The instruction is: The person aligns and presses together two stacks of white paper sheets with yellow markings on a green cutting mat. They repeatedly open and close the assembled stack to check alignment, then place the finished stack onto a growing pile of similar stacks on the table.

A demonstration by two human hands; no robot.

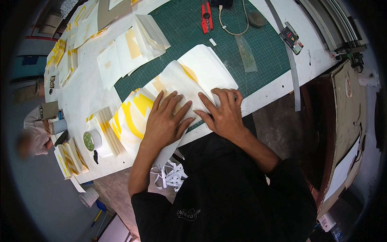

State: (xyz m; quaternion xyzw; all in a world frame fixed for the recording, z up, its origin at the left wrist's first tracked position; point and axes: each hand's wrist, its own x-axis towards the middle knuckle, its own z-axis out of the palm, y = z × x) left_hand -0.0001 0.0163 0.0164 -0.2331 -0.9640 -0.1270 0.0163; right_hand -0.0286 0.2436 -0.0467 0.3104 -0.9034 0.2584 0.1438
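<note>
A stack of large white paper sheets [209, 64] with bold yellow print lies across the front of the green cutting mat [266, 54]. The top sheet bulges upward in a soft fold. My left hand [165, 121] rests on the printed sheet [139, 111] with its fingers stretched out and spread. To its right, my right hand [223, 111] lies on the stack near the table's front edge, fingers extended and slightly bent. Neither hand grips anything. Both thumbs point toward each other over the paper.
Near the mat's far edge are a red utility knife [207, 18] and a pale cable [236, 32]. A long metal ruler [296, 84] overhangs the front edge at right. Folded paper bundles [105, 129] and a tape roll [92, 140] stand at left. White paper strips [171, 175] lie below the table.
</note>
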